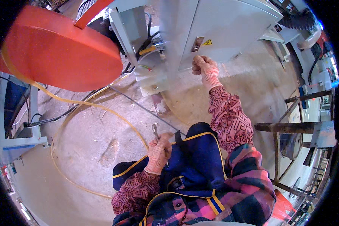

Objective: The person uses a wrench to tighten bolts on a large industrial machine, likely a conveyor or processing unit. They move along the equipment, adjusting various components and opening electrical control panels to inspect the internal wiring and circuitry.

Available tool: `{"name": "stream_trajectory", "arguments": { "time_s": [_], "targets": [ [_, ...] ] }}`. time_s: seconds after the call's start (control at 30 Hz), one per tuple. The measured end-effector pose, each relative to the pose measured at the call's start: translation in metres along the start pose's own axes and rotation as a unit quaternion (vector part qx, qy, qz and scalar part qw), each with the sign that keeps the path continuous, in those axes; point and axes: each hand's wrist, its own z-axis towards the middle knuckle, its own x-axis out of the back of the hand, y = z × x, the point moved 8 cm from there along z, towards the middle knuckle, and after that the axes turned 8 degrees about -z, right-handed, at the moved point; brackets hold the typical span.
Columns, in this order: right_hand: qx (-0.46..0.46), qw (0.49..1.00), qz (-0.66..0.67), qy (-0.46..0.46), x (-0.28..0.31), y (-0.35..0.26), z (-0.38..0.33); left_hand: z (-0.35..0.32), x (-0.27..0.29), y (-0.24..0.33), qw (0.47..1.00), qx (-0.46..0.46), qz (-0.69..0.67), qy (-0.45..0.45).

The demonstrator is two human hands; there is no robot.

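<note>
My left hand (159, 152), in a pale knitted glove, is closed around a metal wrench (154, 130) in front of my apron (199, 162); one shiny end shows above the fingers. Stretched forward, my gloved right hand (204, 67) has its fingers curled together just below the latch (197, 44) of a grey cabinet (222, 22). Whether those fingers hold anything small is hidden. A yellow warning triangle (207, 42) is stuck beside the latch. Left of the cabinet, a brass-coloured fitting (148, 49) sits among dark cables.
A large red round guard (64, 52) hangs at the upper left. A yellow hose (98, 105) loops over the concrete floor (86, 139), with black cables nearby. On the right stands a rusty metal frame (286, 127). A red bag (284, 206) lies at the lower right.
</note>
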Motion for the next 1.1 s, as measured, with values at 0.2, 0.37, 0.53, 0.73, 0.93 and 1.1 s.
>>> {"name": "stream_trajectory", "arguments": {
  "time_s": [0.2, 0.37, 0.53, 0.73, 0.93, 1.1],
  "targets": [
    [0.022, 0.999, 0.012, -0.041, -0.002, -0.016, 0.014, -0.016, -0.003, -0.001, 0.999, -0.009, 0.033, 0.010],
    [0.012, 0.997, 0.064, -0.036, -0.006, -0.011, 0.013, -0.006, 0.006, -0.002, 1.000, 0.001, 0.022, 0.013],
    [-0.016, 0.999, 0.023, -0.033, -0.009, -0.020, 0.002, 0.010, 0.004, -0.006, 0.999, 0.013, 0.029, 0.018],
    [-0.022, 0.998, -0.019, 0.061, -0.004, -0.023, 0.006, 0.024, 0.023, -0.009, 0.997, 0.041, 0.057, 0.040],
    [0.244, 0.818, -0.516, 0.063, -0.010, -0.076, -0.001, 0.033, 0.020, -0.009, 0.996, 0.019, 0.078, 0.032],
    [0.181, 0.926, -0.332, 0.007, 0.008, -0.040, 0.035, 0.034, 0.003, -0.022, 0.998, 0.038, 0.040, 0.016]
  ]
}}
